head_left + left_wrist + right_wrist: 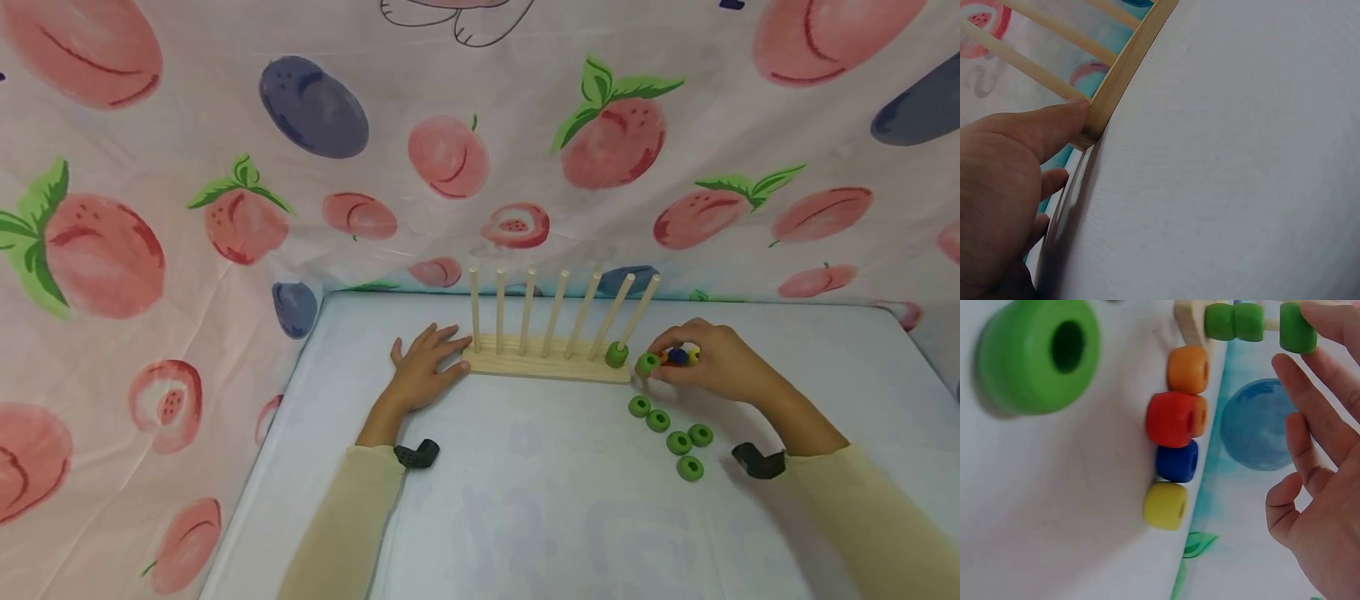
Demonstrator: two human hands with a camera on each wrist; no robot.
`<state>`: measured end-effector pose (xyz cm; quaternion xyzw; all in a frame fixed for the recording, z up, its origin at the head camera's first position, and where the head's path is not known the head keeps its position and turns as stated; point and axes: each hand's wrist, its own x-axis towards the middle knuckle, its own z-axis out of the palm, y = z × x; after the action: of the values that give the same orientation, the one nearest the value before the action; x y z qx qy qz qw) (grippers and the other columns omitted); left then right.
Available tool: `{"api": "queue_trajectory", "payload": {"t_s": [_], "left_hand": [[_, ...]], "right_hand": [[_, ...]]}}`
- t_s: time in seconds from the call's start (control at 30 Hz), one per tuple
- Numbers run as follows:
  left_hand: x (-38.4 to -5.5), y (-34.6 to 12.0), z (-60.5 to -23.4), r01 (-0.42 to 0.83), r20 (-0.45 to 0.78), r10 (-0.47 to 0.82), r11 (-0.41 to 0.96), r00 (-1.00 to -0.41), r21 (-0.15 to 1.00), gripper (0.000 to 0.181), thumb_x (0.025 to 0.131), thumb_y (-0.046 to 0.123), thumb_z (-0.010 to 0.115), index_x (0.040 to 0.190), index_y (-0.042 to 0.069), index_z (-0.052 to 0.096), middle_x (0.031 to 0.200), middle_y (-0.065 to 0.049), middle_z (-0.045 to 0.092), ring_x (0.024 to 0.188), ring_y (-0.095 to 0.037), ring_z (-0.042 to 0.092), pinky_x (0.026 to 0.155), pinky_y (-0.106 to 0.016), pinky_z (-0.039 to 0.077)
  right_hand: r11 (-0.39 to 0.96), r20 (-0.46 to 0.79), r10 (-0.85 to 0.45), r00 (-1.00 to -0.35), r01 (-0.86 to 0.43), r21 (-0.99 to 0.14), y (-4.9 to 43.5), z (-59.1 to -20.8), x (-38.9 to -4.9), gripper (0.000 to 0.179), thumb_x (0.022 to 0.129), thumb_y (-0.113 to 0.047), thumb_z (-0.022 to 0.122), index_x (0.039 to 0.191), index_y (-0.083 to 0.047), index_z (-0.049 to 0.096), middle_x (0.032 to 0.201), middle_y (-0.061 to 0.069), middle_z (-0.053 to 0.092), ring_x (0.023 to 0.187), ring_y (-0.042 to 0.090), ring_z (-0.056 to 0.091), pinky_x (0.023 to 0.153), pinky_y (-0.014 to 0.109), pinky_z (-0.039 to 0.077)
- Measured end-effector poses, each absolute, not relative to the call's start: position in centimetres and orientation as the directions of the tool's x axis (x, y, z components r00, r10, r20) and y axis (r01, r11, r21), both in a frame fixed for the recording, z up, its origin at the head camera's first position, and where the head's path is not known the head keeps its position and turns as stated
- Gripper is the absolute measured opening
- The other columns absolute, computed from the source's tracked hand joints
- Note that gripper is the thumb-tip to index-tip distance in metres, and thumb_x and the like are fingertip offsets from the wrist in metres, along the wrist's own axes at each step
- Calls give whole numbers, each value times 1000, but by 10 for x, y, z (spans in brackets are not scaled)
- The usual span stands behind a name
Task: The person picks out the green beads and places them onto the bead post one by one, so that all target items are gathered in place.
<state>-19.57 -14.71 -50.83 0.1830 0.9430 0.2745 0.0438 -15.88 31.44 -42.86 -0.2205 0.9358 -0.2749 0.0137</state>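
My left hand (426, 371) rests at the left end of a wooden peg rack (547, 368), its fingers spread; the thumb (1063, 122) touches the base's edge. Several upright pegs stand on the base. My right hand (712, 358) pinches a green bead (648, 363) near the rack's right end. In the right wrist view this held bead (1297, 328) lines up with the peg, between thumb and fingertips, its other fingers loosely bent. A green bead (617, 355) sits low on the rightmost peg in the head view; the right wrist view shows two green beads (1235, 322) there.
Several loose green beads (679, 442) lie on the white tabletop (540, 500) in front of the right hand. Behind it are orange (1186, 369), red (1169, 419), blue (1177, 460) and yellow beads (1166, 505). A fruit-print cloth (450, 233) hangs at the back and left.
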Motion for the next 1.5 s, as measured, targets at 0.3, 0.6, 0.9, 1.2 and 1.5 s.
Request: {"api": "queue_trajectory", "payload": {"t_s": [0.3,0.6,0.9,1.2,1.5], "left_hand": [[-197,-147,-509,321,17,368,786,-930,528,53,101,54,56,150,35,52,165,3,37,159,-29,16,117,-73,-8],[-196,-146,-508,321,20,368,783,-930,533,53,101,53,57,150,33,53,165,2,38,159,-30,16,116,-73,-8],[-195,-146,-507,318,18,366,782,-931,536,52,101,51,58,149,33,54,165,2,38,159,-30,16,117,-73,-9],[-195,-146,-506,324,21,371,781,-928,533,52,101,51,58,149,33,54,165,2,38,159,-30,17,117,-73,-8],[-196,-147,-508,330,26,375,777,-927,536,52,101,52,57,149,33,53,165,2,38,159,-30,17,117,-73,-8]], "right_hand": [[765,96,-403,-910,-393,-510,310,-411,-158,25,86,-22,83,109,-19,73,100,-5,73,98,19,64,78,40,53],[773,170,-310,-935,-353,-527,305,-395,-154,23,90,-25,78,112,-20,73,102,-2,72,93,-1,52,79,37,44],[705,209,-150,-966,-253,-662,299,-373,-151,25,92,-22,77,117,-18,73,105,-7,69,99,2,53,83,22,40],[589,336,-64,-940,-308,-747,290,-353,-156,26,95,-13,72,121,-9,70,102,-19,64,101,7,54,80,15,43],[497,377,-95,-921,-372,-784,277,-343,-163,30,93,-5,73,123,-3,69,104,-16,65,103,9,55,82,17,44]]}}
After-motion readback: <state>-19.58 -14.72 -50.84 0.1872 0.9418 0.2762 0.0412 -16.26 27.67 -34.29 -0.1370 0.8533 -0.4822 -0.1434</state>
